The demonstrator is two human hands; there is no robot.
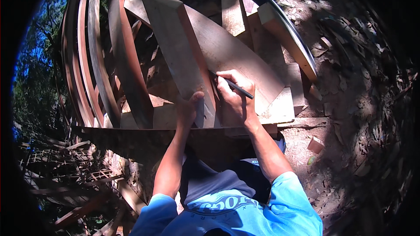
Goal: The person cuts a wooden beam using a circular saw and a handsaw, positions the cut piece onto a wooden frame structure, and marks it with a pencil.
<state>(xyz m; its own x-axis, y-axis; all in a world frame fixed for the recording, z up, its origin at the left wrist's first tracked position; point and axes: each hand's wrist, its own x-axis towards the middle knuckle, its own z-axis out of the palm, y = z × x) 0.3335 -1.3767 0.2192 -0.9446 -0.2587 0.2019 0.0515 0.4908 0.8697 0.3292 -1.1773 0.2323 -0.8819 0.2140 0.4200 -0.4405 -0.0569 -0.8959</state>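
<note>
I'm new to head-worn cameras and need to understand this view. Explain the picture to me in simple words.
There is no machine here: you are looking down at a person's own two bare hands. The camera sits on the person's head, so the picture's left is the person's left. Its fisheye lens bends straight edges near the rim.

The left hand touches the near end of a thick wooden beam, its thumb on top. The right hand holds a slim dark pen-like tool, its tip close to the beam's side. A wide board slants off to the right, and more timbers stand in a row at left. Dry leaves litter the ground on the right.
</note>
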